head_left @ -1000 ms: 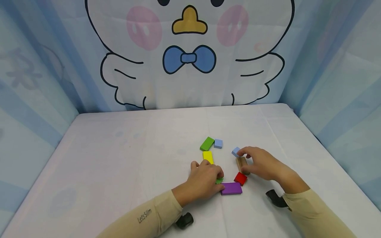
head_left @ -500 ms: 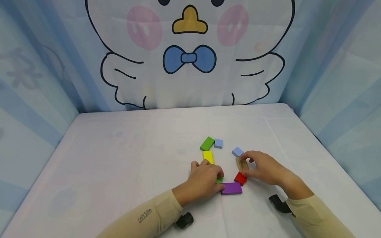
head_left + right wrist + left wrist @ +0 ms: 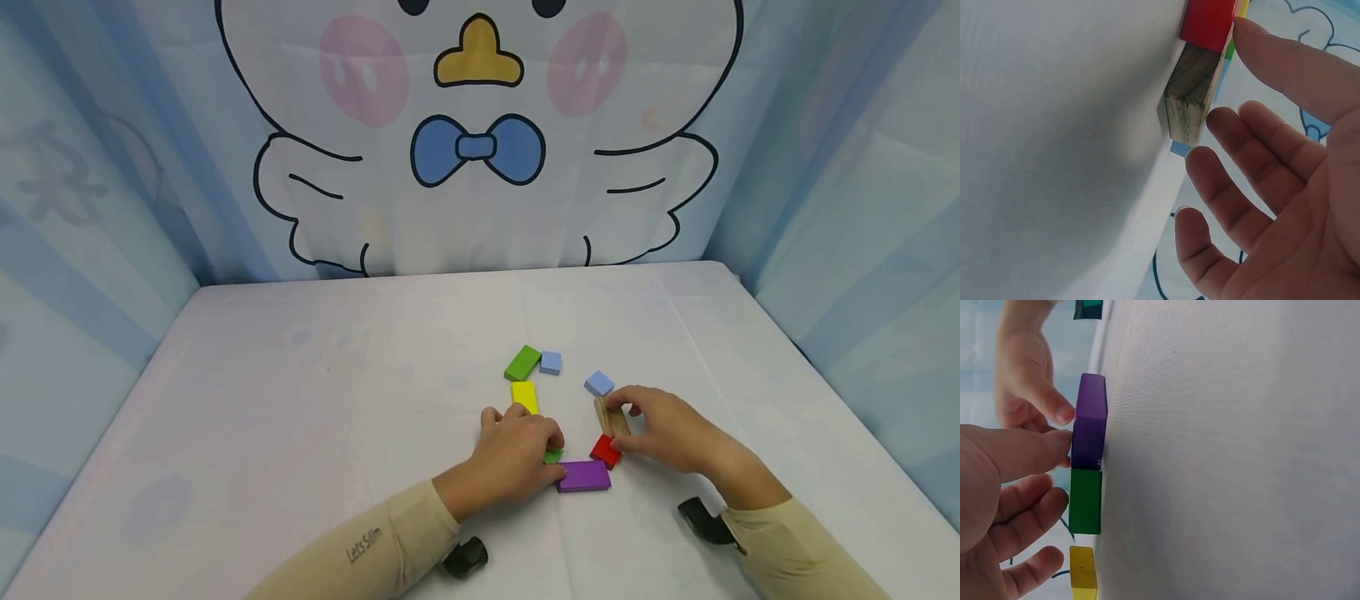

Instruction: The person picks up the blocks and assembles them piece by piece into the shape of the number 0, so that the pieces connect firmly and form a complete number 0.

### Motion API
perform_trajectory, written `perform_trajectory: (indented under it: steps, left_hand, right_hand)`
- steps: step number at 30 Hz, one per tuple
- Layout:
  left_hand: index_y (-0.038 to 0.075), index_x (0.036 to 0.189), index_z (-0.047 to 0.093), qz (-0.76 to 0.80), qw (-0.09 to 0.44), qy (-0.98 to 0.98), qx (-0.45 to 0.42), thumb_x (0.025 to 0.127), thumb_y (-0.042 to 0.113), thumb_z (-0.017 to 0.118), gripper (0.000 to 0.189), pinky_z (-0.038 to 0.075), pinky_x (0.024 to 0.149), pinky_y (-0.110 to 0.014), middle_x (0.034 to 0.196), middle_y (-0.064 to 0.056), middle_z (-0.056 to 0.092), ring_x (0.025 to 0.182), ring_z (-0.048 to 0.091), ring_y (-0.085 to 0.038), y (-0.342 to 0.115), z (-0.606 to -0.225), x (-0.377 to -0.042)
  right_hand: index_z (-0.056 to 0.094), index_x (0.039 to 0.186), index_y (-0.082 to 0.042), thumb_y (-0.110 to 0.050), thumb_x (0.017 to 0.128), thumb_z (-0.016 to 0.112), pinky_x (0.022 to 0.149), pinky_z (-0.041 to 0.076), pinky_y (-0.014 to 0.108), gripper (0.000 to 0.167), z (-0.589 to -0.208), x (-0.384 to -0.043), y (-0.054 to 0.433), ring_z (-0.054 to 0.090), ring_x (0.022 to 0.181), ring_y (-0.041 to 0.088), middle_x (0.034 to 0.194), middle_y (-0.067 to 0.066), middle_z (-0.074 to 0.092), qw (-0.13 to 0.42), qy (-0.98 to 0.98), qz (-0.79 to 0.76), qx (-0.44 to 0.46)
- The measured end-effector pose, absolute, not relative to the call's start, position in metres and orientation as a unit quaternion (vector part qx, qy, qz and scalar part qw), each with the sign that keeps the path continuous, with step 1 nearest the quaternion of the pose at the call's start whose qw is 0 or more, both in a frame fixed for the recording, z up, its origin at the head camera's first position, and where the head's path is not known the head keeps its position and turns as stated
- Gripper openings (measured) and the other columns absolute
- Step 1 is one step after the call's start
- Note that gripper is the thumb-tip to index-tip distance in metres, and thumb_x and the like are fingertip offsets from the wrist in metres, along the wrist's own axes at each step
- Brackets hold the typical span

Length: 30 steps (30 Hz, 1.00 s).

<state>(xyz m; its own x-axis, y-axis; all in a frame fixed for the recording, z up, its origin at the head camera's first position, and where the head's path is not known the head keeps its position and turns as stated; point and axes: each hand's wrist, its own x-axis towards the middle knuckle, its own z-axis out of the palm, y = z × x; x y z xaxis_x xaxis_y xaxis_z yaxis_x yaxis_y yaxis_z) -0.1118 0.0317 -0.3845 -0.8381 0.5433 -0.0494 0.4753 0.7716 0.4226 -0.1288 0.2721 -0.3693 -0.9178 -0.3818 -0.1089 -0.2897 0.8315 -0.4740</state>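
Note:
Small coloured blocks form a broken ring on the white table. My left hand is at its near left. The thumb touches the purple block, and the other fingers hover loosely around a green block that the hand mostly covers in the head view. At the ring's right side, my right hand rests loosely curved fingertips along the edge of a bare wooden block. Its thumb tip lies where that block meets the red block. The red block's near corner adjoins the purple one.
Beyond my left hand lies a yellow block, followed by a slanted green block and a light blue cube. Another light blue block sits off the wooden block's far end. A cartoon-printed curtain hangs behind the table.
My right hand has slid from the far light blue block and the wooden block's far end toward the red block, uncovering more of the wooden block. The left hand has stayed in place.

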Motion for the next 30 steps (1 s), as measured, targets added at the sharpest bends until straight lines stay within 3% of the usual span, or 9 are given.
perform_trajectory:
  steps: [10, 21, 30]
  left_hand:
    - [0.020, 0.109, 0.071, 0.265, 0.115, 0.917, 0.274, 0.086, 0.035, 0.080, 0.029, 0.031, 0.087, -0.042, 0.095, 0.016, 0.063, 0.104, 0.050, -0.014, 0.021, -0.383, -0.125]
    - [0.018, 0.127, 0.067, 0.239, 0.082, 0.942, 0.221, 0.086, 0.034, 0.081, 0.046, 0.031, 0.093, -0.046, 0.123, 0.005, 0.065, 0.118, 0.048, -0.022, -0.002, -0.373, -0.157]
    - [0.017, 0.129, 0.066, 0.217, 0.100, 0.949, 0.203, 0.087, 0.033, 0.079, 0.046, 0.032, 0.093, -0.047, 0.126, 0.004, 0.065, 0.119, 0.048, -0.024, -0.003, -0.381, -0.169]
  right_hand:
    - [0.061, 0.126, -0.004, -0.018, 0.085, 0.079, 0.086, 0.052, 0.045, 0.047, -0.369, -0.127, 0.271, 0.059, 0.103, 0.029, 0.119, 0.008, 0.064, 0.104, 0.954, -0.226, -0.169]
    - [0.060, 0.128, -0.004, -0.020, 0.085, 0.080, 0.085, 0.051, 0.044, 0.049, -0.370, -0.126, 0.271, 0.058, 0.103, 0.027, 0.121, 0.008, 0.063, 0.105, 0.953, -0.227, -0.169]
    - [0.060, 0.127, -0.004, -0.020, 0.086, 0.080, 0.085, 0.050, 0.045, 0.049, -0.369, -0.126, 0.272, 0.058, 0.103, 0.027, 0.120, 0.008, 0.063, 0.104, 0.953, -0.225, -0.173]
